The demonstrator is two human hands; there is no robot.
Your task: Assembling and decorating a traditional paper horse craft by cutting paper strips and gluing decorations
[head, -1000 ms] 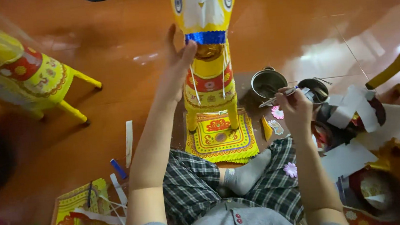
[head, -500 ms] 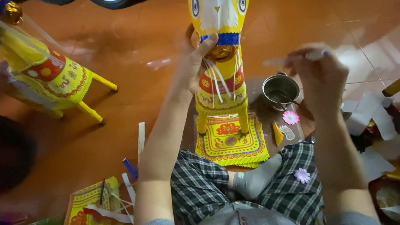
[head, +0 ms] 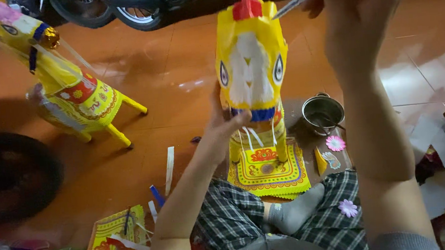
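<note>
Yellow paper horse [head: 253, 75] stands upright on the orange floor [head: 177, 91] between my knees, white-faced with a red crest and a blue band at the neck, its legs on a yellow fringed mat [head: 267, 173]. My left hand [head: 222, 133] has its grip closed round the neck at the blue band, thumb across the front. My right hand [head: 359, 11], raised beside the crest, pinches a thin grey stick [head: 297, 0] whose tip points toward the head; a small steel pot [head: 323, 113] sits just right of the horse.
</note>
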